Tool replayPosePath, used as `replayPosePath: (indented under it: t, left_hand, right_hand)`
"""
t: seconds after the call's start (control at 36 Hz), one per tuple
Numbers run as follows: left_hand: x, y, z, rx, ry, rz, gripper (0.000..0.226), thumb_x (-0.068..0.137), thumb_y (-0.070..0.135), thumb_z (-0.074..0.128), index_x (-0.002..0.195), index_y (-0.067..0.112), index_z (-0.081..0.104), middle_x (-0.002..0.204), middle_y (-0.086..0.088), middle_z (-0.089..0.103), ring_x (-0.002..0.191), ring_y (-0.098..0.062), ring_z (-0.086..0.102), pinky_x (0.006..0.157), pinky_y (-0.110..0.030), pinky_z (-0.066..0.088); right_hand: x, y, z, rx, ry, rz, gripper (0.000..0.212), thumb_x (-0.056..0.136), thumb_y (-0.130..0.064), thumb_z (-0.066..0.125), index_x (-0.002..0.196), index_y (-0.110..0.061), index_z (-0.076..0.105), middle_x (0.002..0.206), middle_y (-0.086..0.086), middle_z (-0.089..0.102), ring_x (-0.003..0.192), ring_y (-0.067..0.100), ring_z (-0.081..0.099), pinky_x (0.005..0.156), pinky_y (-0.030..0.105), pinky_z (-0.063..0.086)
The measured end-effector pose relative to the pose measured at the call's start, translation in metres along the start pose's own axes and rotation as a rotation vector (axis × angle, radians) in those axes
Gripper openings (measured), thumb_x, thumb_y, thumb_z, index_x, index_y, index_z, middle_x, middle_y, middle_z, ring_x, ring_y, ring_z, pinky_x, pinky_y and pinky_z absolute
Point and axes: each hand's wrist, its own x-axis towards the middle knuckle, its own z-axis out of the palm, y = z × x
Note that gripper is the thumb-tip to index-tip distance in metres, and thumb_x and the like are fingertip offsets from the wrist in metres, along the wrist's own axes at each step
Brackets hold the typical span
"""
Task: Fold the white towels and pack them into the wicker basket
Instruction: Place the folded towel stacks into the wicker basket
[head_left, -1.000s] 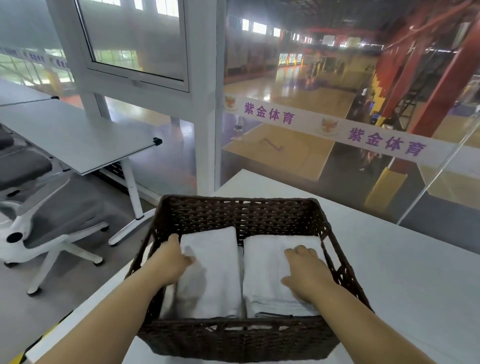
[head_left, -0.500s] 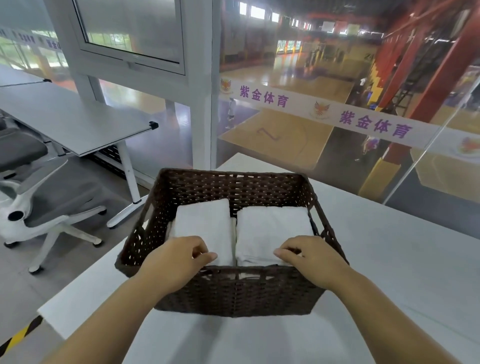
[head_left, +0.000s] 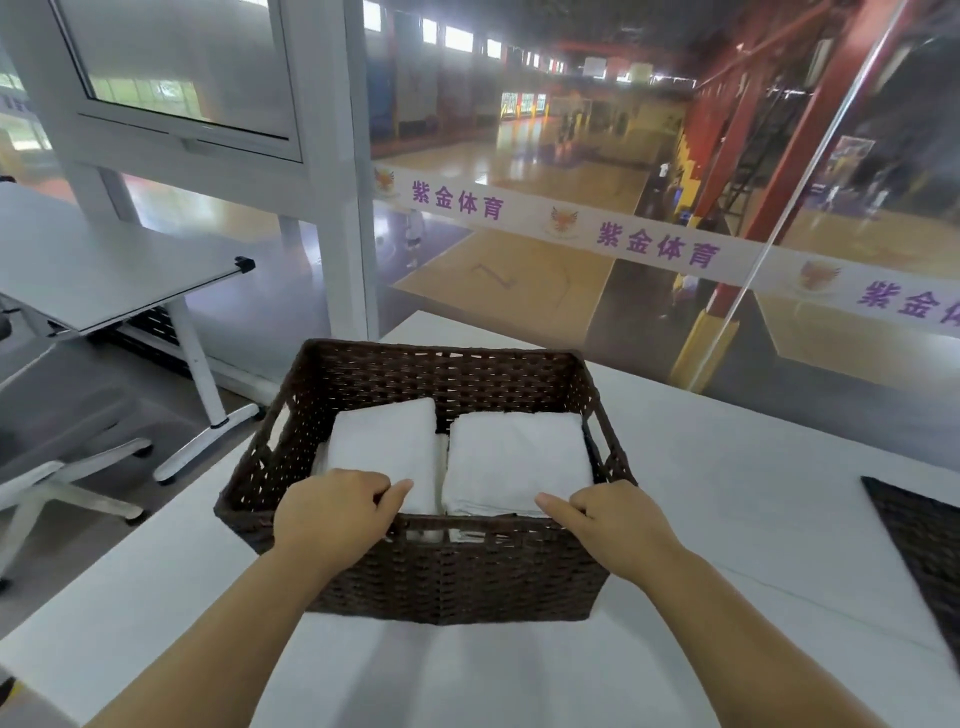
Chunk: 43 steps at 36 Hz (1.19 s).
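Observation:
A dark brown wicker basket (head_left: 447, 577) stands on the white table (head_left: 753, 519) straight ahead of me. Two folded white towels lie side by side in it: the left towel (head_left: 387, 447) and the right towel (head_left: 517, 457). My left hand (head_left: 332, 514) grips the basket's near rim on the left, fingers curled over the edge. My right hand (head_left: 610, 525) grips the near rim on the right in the same way.
A second dark wicker piece (head_left: 919, 535) lies at the table's right edge. A glass wall with a printed banner (head_left: 649, 239) stands behind the table. To the left are a white desk (head_left: 104, 275) and a grey office chair (head_left: 52, 426).
My hands left the towel tops and drew back to the basket's near rim, where they now grip it. The basket sits farther from me on the table.

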Motion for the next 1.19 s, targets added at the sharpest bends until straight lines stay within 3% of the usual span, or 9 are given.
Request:
replayPosePath:
  t: [0.14, 0.25, 0.39, 0.53, 0.69, 0.83, 0.97, 1.06, 1.19]
  left_hand:
    - [0.013, 0.040, 0.008, -0.018, -0.023, 0.083, 0.055, 0.095, 0.058, 0.028, 0.054, 0.022, 0.039, 0.055, 0.005, 0.052, 0.055, -0.012, 0.054, 0.051, -0.026, 0.043]
    - [0.025, 0.073, 0.015, -0.031, -0.043, 0.171, 0.055, 0.095, 0.057, 0.028, 0.054, 0.021, 0.038, 0.055, 0.005, 0.050, 0.052, -0.011, 0.048, 0.046, -0.025, 0.036]
    - [0.040, 0.109, 0.021, -0.042, -0.067, 0.252, 0.055, 0.096, 0.056, 0.027, 0.055, 0.022, 0.039, 0.054, 0.004, 0.048, 0.048, -0.008, 0.042, 0.045, -0.026, 0.033]
    - [0.054, 0.136, 0.026, -0.041, -0.082, 0.313, 0.054, 0.097, 0.054, 0.027, 0.056, 0.021, 0.039, 0.054, 0.006, 0.046, 0.047, -0.007, 0.038, 0.044, -0.025, 0.026]
    - [0.068, 0.147, 0.030, -0.112, -0.159, 0.365, 0.051, 0.095, 0.055, 0.029, 0.059, 0.023, 0.044, 0.061, 0.006, 0.053, 0.059, -0.009, 0.052, 0.049, -0.026, 0.037]
    - [0.079, 0.150, 0.019, -0.176, -0.436, 0.389, 0.043, 0.096, 0.052, 0.035, 0.070, 0.022, 0.051, 0.075, 0.007, 0.058, 0.072, -0.012, 0.056, 0.060, -0.027, 0.043]
    - [0.077, 0.172, -0.008, -0.051, -0.411, 0.509, 0.032, 0.093, 0.055, 0.042, 0.091, 0.028, 0.059, 0.087, 0.013, 0.058, 0.078, -0.005, 0.055, 0.063, -0.023, 0.044]
    - [0.068, 0.198, -0.024, -0.121, -0.429, 0.537, 0.029, 0.091, 0.057, 0.045, 0.089, 0.032, 0.058, 0.084, 0.015, 0.056, 0.075, -0.001, 0.053, 0.060, -0.021, 0.041]
    - [0.042, 0.257, -0.039, -0.207, -0.387, 0.605, 0.025, 0.088, 0.060, 0.047, 0.086, 0.037, 0.057, 0.088, 0.016, 0.059, 0.080, -0.001, 0.056, 0.066, -0.023, 0.045]
  right_hand:
    - [-0.022, 0.035, -0.008, -0.023, 0.053, 0.120, 0.063, 0.091, -0.064, 0.036, 0.050, -0.016, 0.033, 0.049, -0.004, 0.038, 0.049, 0.012, 0.041, 0.054, 0.025, 0.036]
    - [-0.039, 0.059, -0.017, -0.063, 0.065, 0.229, 0.060, 0.092, -0.065, 0.030, 0.055, -0.018, 0.038, 0.056, -0.004, 0.043, 0.054, 0.012, 0.044, 0.055, 0.025, 0.036]
    - [-0.051, 0.089, -0.025, -0.234, 0.033, 0.289, 0.052, 0.098, -0.053, 0.025, 0.087, -0.017, 0.061, 0.063, -0.006, 0.042, 0.055, 0.007, 0.038, 0.049, 0.021, 0.026]
    - [-0.056, 0.106, -0.030, -0.270, 0.065, 0.383, 0.041, 0.099, -0.048, 0.035, 0.072, -0.019, 0.048, 0.060, -0.006, 0.043, 0.060, 0.013, 0.047, 0.046, 0.020, 0.026]
    - [-0.060, 0.112, -0.038, -0.037, 0.109, 0.479, 0.054, 0.094, -0.058, 0.038, 0.059, -0.017, 0.044, 0.060, -0.004, 0.051, 0.058, 0.013, 0.050, 0.054, 0.024, 0.038]
    - [-0.071, 0.121, -0.059, 0.017, 0.058, 0.428, 0.031, 0.092, -0.054, 0.048, 0.077, -0.029, 0.057, 0.079, -0.009, 0.060, 0.073, 0.008, 0.056, 0.065, 0.024, 0.046]
    - [-0.095, 0.134, -0.089, 0.015, 0.057, 0.384, 0.021, 0.090, -0.048, 0.055, 0.091, -0.029, 0.064, 0.081, -0.012, 0.059, 0.073, 0.005, 0.055, 0.064, 0.021, 0.045]
    - [-0.114, 0.151, -0.106, -0.066, 0.075, 0.389, 0.026, 0.092, -0.050, 0.052, 0.102, -0.028, 0.062, 0.077, -0.016, 0.053, 0.071, 0.001, 0.050, 0.063, 0.018, 0.039]
    - [-0.158, 0.199, -0.120, -0.079, 0.059, 0.475, 0.034, 0.090, -0.054, 0.051, 0.115, -0.032, 0.058, 0.090, -0.017, 0.057, 0.085, 0.006, 0.057, 0.083, 0.027, 0.050]
